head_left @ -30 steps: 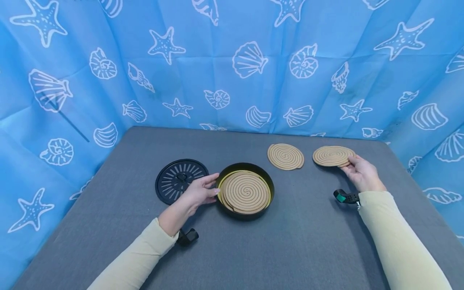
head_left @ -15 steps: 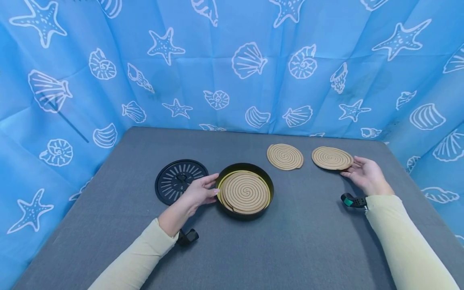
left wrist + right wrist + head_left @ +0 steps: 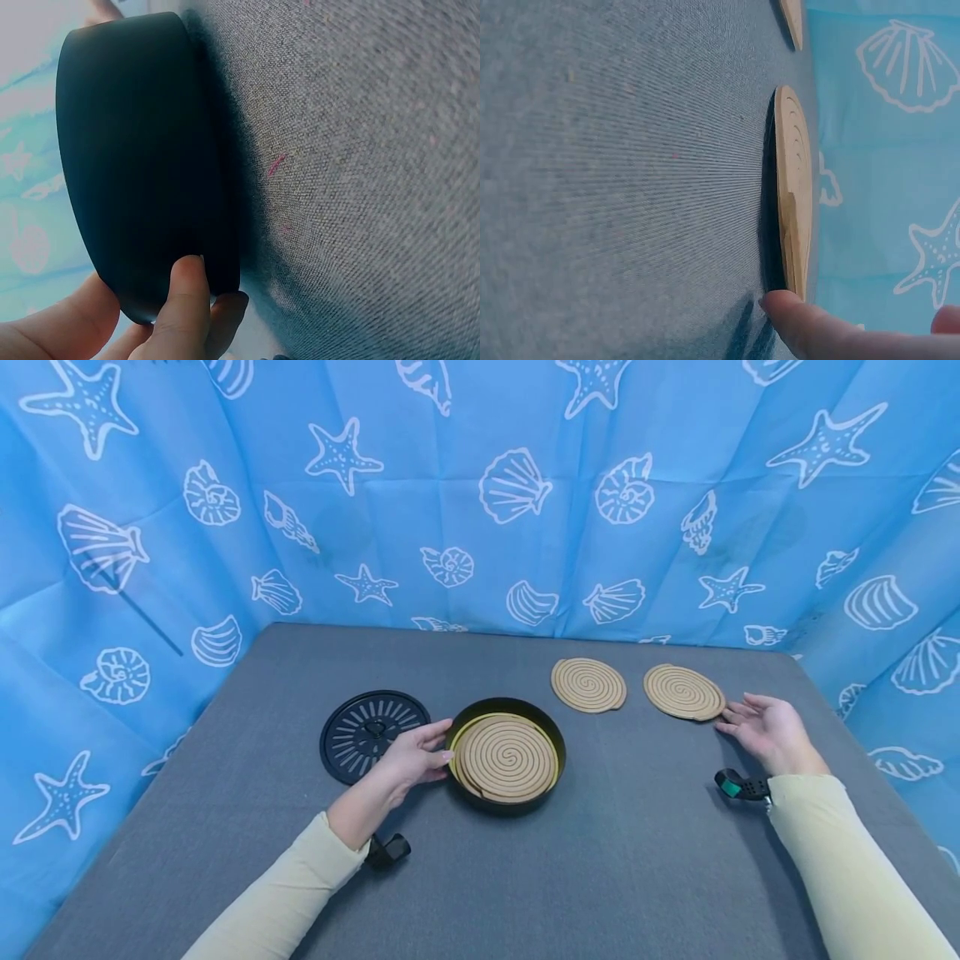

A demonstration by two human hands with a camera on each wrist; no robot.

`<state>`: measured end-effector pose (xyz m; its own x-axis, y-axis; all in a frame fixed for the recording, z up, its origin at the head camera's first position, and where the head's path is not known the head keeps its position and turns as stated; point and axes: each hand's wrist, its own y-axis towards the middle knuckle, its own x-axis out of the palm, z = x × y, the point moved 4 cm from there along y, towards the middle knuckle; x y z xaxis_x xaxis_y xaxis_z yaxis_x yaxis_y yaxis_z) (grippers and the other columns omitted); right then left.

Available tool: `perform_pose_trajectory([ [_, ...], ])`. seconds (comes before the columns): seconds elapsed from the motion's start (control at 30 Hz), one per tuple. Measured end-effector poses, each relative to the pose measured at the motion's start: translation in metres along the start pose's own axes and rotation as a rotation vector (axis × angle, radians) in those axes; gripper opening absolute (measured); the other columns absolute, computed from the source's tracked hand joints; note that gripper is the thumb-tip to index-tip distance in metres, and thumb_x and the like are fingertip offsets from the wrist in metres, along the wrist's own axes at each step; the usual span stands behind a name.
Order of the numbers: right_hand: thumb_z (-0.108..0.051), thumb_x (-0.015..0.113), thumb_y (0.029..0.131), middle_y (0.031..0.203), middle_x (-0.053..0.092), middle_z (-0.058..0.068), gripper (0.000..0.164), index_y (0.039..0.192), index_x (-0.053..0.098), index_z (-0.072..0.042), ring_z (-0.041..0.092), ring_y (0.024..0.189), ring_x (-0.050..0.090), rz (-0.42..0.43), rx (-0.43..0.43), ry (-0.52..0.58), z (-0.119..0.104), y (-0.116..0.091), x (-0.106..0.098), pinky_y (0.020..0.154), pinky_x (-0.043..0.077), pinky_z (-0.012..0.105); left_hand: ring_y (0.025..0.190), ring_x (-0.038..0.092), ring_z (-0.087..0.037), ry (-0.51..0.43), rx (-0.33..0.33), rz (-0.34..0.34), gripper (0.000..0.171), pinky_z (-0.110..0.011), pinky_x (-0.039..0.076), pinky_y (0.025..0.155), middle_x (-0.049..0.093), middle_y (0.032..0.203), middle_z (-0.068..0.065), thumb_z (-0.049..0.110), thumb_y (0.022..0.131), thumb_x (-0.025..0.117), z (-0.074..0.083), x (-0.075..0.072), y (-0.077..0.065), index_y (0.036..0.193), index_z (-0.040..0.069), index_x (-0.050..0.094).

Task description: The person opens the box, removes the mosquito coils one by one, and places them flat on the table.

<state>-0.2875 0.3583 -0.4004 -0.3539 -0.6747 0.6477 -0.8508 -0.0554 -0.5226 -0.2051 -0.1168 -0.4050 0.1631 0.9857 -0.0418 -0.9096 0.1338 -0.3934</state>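
Observation:
In the head view my left hand (image 3: 411, 753) holds the left side of a round black tin (image 3: 557, 733) with a yellow inner ring. The left wrist view shows fingertips pressed to the tin's dark outer wall (image 3: 142, 150). Beige mosquito coils (image 3: 510, 758) lie stacked inside it. On the right, my right hand (image 3: 765, 727) rests palm up, fingers loosely extended, with fingertips right at the edge of another mosquito coil (image 3: 684, 692). The right wrist view has a fingertip at the near end of that coil (image 3: 795, 172).
A black slotted lid (image 3: 372, 714) lies left of the tin, partly behind my left hand. One more coil (image 3: 588, 685) lies behind and right of the tin. A blue shell-patterned curtain (image 3: 480, 493) hangs behind the grey table (image 3: 600, 877).
My right hand has lowered the right-hand coil from a raised, tilted position down to the table, then loosened its fingers and drawn back right. The left hand and tin stay put.

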Motion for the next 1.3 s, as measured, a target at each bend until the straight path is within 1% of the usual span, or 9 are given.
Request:
perform_pose_trajectory([
  [0.37,-0.02,0.016,0.106,0.149,-0.024,-0.026,0.061,0.141,-0.029,-0.04,-0.001,0.14,-0.017,-0.087,0.021,0.111,0.004,-0.016,0.008,0.115,-0.009,0.027,0.124,0.053,-0.031,0.004,-0.009,-0.002,0.053,-0.041,0.051,0.094,0.037,0.152,-0.014,0.0,0.097,0.053,0.001,0.0,0.0,0.148,0.011,0.041],
  [0.63,-0.013,0.028,0.106,0.154,-0.017,-0.023,0.07,0.146,-0.022,-0.041,0.0,0.141,-0.012,-0.222,0.002,0.115,0.019,-0.033,0.028,0.115,-0.008,0.027,0.126,0.051,-0.031,0.001,0.001,-0.005,0.054,-0.041,0.051,0.095,0.036,0.153,-0.014,-0.001,0.098,0.052,0.001,0.0,0.0,0.148,0.01,0.04],
  [0.8,-0.008,0.035,0.105,0.155,0.027,-0.003,0.076,0.15,-0.02,-0.034,0.006,0.143,-0.006,-0.318,-0.058,0.006,0.029,-0.044,0.042,0.116,-0.008,0.031,0.126,0.051,-0.031,0.002,0.001,-0.001,0.054,-0.041,0.051,0.094,0.036,0.153,-0.014,-0.001,0.097,0.053,0.001,0.0,0.0,0.148,0.01,0.04],
  [0.9,-0.008,0.035,0.105,0.153,0.03,0.002,0.075,0.152,-0.021,-0.026,0.011,0.144,-0.005,-0.361,-0.116,-0.137,0.037,-0.051,0.053,0.117,-0.007,0.034,0.126,0.052,-0.031,0.001,-0.001,-0.002,0.054,-0.041,0.051,0.094,0.036,0.153,-0.015,-0.001,0.097,0.053,0.001,0.0,0.0,0.148,0.01,0.04],
  [0.93,-0.008,0.036,0.105,0.156,0.026,0.003,0.075,0.152,-0.02,-0.024,0.013,0.145,-0.004,-0.37,-0.136,-0.188,0.04,-0.054,0.057,0.117,-0.004,0.034,0.125,0.052,-0.031,0.001,-0.002,-0.003,0.053,-0.041,0.051,0.094,0.036,0.153,-0.015,-0.001,0.097,0.053,0.001,0.0,0.0,0.148,0.01,0.04],
  [1.0,-0.008,0.038,0.105,0.156,0.026,0.003,0.074,0.153,-0.018,-0.018,0.014,0.146,0.012,-0.383,-0.174,-0.258,0.045,-0.061,0.065,0.118,0.017,0.035,0.125,0.052,-0.031,-0.002,-0.005,-0.006,0.053,-0.042,0.051,0.094,0.035,0.153,-0.015,-0.001,0.098,0.052,0.001,0.0,-0.001,0.148,0.01,0.04],
  [1.13,-0.008,0.043,0.104,0.126,0.06,0.002,0.071,0.155,-0.005,-0.01,0.014,0.122,0.055,-0.424,-0.25,-0.348,0.057,-0.073,0.079,0.092,0.052,0.03,0.126,0.051,-0.031,-0.006,-0.006,-0.01,0.054,-0.042,0.051,0.095,0.035,0.153,-0.015,-0.001,0.098,0.052,0.001,0.0,-0.001,0.149,0.01,0.039],
  [1.2,-0.007,0.044,0.103,0.113,0.067,-0.001,0.057,0.153,0.017,-0.01,0.013,0.107,0.064,-0.459,-0.282,-0.369,0.063,-0.078,0.086,0.083,0.055,0.029,0.126,0.051,-0.031,-0.008,-0.005,-0.008,0.054,-0.042,0.051,0.095,0.035,0.153,-0.015,-0.001,0.097,0.052,0.001,0.0,-0.001,0.149,0.01,0.039],
  [1.3,-0.005,0.043,0.103,0.114,0.068,0.0,0.029,0.131,0.049,-0.009,0.015,0.106,0.065,-0.514,-0.314,-0.406,0.072,-0.085,0.096,0.084,0.055,0.029,0.125,0.052,-0.031,-0.007,0.001,-0.004,0.054,-0.041,0.051,0.094,0.035,0.153,-0.015,-0.001,0.097,0.053,0.001,0.0,-0.001,0.149,0.01,0.039],
])
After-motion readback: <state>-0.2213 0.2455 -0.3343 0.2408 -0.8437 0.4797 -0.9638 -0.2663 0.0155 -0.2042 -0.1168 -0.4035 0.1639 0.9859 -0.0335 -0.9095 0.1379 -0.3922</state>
